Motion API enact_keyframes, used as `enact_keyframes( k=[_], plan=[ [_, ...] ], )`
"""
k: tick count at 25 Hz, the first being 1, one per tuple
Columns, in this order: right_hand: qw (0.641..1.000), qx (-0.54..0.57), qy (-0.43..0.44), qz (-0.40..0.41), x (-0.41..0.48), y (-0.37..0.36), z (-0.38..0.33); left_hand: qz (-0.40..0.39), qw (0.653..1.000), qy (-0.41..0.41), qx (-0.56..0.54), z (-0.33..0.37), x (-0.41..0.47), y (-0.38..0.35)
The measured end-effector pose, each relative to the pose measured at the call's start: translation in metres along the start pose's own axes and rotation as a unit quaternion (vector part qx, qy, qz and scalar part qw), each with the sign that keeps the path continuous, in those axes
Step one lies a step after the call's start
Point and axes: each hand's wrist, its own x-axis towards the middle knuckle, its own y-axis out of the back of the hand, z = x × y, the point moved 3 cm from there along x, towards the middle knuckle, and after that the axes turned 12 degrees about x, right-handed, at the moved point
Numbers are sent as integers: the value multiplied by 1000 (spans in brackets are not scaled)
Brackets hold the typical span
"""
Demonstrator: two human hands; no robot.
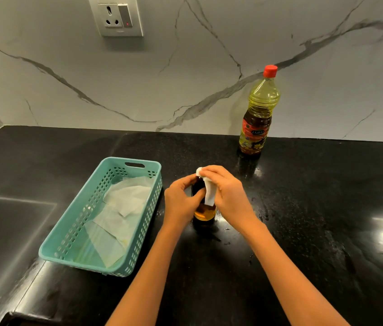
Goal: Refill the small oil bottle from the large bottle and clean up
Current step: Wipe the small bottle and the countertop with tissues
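L hand [181, 201] fingers round small glass oil bottle [204, 214], R hand [227, 194] pinching crumpled white tissue [210, 192] vs its neck.

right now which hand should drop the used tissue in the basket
Right hand: it already pinches the tissue. The left hand steadies the small bottle, though the basket lies on the left.

Between the left hand [181, 198] and right hand [227, 191] stands a small bottle [204, 212], dark, with amber oil low inside, and a white tissue [210, 192] over it. Left of the left hand, a teal basket [72, 231] with a grid of holes holds white tissues [127, 198]. Beyond the right hand, the large bottle [260, 107] is yellow with a red cap [270, 71] and a red-and-yellow label. The counter [303, 208] is speckled black, and the wall [185, 78] white marble with grey veins.
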Motion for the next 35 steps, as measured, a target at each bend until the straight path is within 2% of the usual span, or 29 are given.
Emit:
enact_keyframes(
  k=[2, 4, 6, 8, 10, 12, 13, 15, 17, 20, 23, 29, 35],
  plan=[
    [999, 14, -29, 7, 1, 3, 1, -1, 1000, 9, -9, -4, 1, -2],
    [999, -32, 12, 25, -6, 1, -5, -1, 1000, 11, -21, -5, 1, -3],
    [991, -110, 77, 0, -13, -6, -9, 1, 1000, 7, -25, -5, 1, -3],
    [988, -121, 97, -20, -3, -5, -8, 1, 999, 4, -34, -5, 1, -3],
    [999, -27, 16, -11, 3, 0, -1, -1, 999, 7, -40, -6, 0, -3],
    [994, 78, -70, 35, -5, 2, 5, -7, 999, 9, -45, -7, 0, -5],
    [990, 95, -82, 64, -13, 0, 5, -9, 999, 10, -44, -7, 0, -5],
    [988, 88, -69, 108, -28, -6, 3, -12, 999, 12, -42, -7, -1, -5],
    [987, 83, -71, 117, -31, -6, 7, -11, 999, 9, -36, -8, -2, -6],
    [974, 108, -146, 135, -32, 4, 25, -29, 999, 15, -33, -15, -15, -13],
    [953, 129, -203, 186, -46, 15, 41, -44, 996, 62, -35, -25, -26, -28],
    [915, 153, -252, 277, -65, 34, 61, 14, 995, 89, -31, -28, -18, -44],
    [875, 219, -297, 313, -62, 44, 82, 33, 996, 78, -25, -34, 0, -51]
  ],
)
